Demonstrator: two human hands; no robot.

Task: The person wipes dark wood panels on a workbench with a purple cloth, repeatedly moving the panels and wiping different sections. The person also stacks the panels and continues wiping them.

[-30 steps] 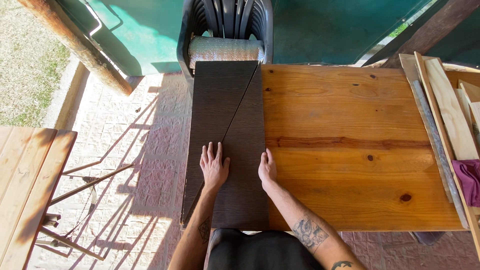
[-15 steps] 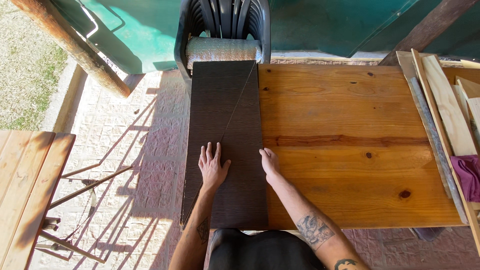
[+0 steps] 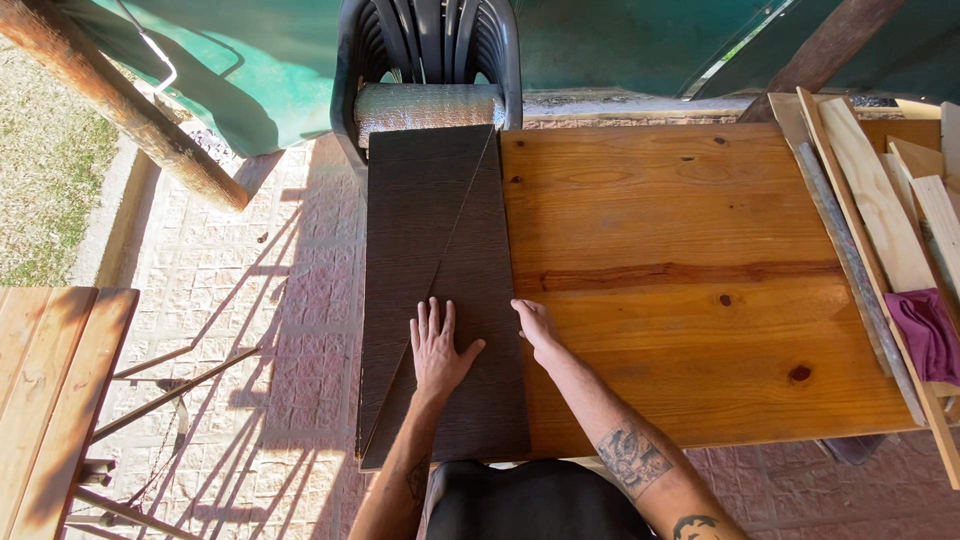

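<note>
Two long dark brown wedge-shaped panels (image 3: 430,230) lie side by side on the left end of a wooden table (image 3: 690,260), meeting along a diagonal seam. My left hand (image 3: 438,348) rests flat on the panels near the seam, fingers spread. At the panels' right edge my right hand (image 3: 533,323) presses against it, fingers on the dark surface and the table. Neither hand grips anything.
A stack of dark plastic chairs (image 3: 430,45) with a silver foil roll (image 3: 428,105) stands behind the panels. Several light wood strips (image 3: 880,210) and a purple cloth (image 3: 928,335) lie at the table's right. A slatted wooden table (image 3: 50,400) and a log post (image 3: 120,110) are at left.
My hands have barely shifted; the right hand stays at the panel's right edge. The view tilted slightly.
</note>
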